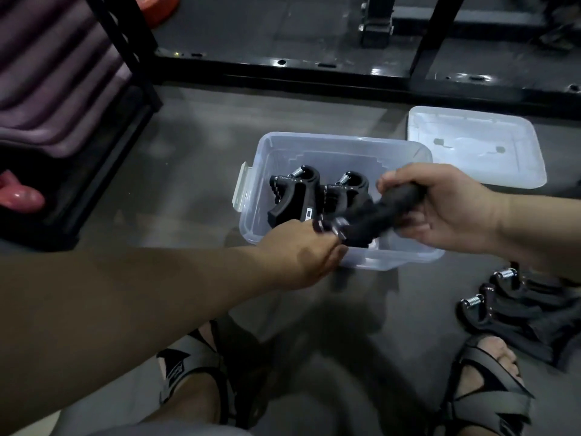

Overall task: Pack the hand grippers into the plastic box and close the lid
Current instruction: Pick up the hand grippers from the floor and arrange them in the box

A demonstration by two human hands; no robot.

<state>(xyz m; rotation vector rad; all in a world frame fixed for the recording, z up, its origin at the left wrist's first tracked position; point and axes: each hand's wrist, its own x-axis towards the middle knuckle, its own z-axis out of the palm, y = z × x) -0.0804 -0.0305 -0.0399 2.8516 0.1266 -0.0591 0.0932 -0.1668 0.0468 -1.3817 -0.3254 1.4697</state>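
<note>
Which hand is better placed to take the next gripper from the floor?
The right hand: the loose grippers lie on the floor on its side; the left hand is farther, at the plastic box.

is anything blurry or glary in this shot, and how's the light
Head view: dim overall; the held hand gripper is motion-blurred between the left hand and right hand; the packed grippers in the plastic box look sharper; pale glare on the lid; small glints on the black rack rail.
</note>
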